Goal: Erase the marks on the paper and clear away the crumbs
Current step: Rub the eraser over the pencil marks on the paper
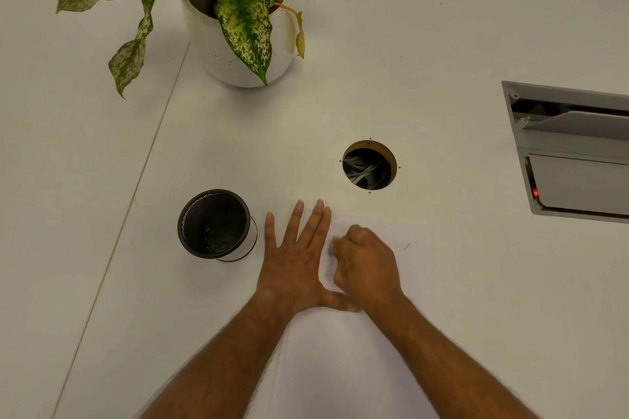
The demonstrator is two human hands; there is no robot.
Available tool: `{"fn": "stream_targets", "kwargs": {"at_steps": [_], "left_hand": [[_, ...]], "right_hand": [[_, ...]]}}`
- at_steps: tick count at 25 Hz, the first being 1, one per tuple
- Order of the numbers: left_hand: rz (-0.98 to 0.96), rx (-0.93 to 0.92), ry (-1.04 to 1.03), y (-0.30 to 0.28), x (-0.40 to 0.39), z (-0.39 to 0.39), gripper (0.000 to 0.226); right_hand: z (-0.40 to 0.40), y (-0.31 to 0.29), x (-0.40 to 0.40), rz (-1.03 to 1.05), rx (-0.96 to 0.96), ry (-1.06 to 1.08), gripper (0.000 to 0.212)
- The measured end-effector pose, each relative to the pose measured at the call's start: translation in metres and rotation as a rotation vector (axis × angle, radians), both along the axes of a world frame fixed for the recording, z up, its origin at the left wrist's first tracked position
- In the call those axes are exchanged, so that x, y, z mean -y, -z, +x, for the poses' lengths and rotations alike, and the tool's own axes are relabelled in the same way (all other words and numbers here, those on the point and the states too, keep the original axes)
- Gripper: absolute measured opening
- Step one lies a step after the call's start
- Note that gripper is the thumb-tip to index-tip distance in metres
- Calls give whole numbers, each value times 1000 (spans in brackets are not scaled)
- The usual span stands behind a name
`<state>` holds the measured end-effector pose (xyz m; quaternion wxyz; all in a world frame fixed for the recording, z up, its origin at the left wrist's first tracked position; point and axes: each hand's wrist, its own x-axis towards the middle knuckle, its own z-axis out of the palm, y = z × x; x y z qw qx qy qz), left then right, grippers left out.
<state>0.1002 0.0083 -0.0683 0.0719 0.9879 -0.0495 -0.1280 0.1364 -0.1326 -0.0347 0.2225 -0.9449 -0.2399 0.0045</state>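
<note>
A white sheet of paper (343, 360) lies on the white table, running from my hands down to the bottom edge. My left hand (296, 258) presses flat on its upper left part, fingers straight and spread. My right hand (366, 264) is curled into a fist just right of it, gripping a small pale eraser (331, 246) whose tip shows at the fingers, against the paper. The hand looks blurred. A short dark mark (407, 245) sits near the sheet's right edge. No crumbs can be made out.
A black mesh cup (214, 223) stands left of my left hand. A round cable hole (370, 165) opens beyond the paper. A potted plant (238, 27) stands at the back. A grey socket box (571, 150) is sunk into the table at the right.
</note>
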Motion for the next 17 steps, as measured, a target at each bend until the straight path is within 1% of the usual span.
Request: {"fn": "stream_targets", "kwargs": {"at_steps": [2,4,7,9,11,13,15,17], "left_hand": [[31,12,2,1,-1,1,127],[57,4,-1,4,-1,2,124],[62,5,-5,3,-2,1,123],[18,4,14,4,-2,-1,128],[-17,13,20,1,-2,-1,137],[-21,13,9,-1,0,0,138],[1,-11,-2,-2,0,1,133],[47,-13,-3,0,-1,2,126]], "right_hand": [[-25,-2,10,13,-8,-50,17],[-38,-3,13,-1,-21,-54,18],[-27,1,6,-24,-20,-37,12],[-8,2,-4,-14,-6,-15,8],[10,2,-12,-7,-6,15,8],[13,2,-14,-9,-1,31,9],[0,2,-7,10,3,9,6],[-23,1,5,42,-8,-17,13]]}}
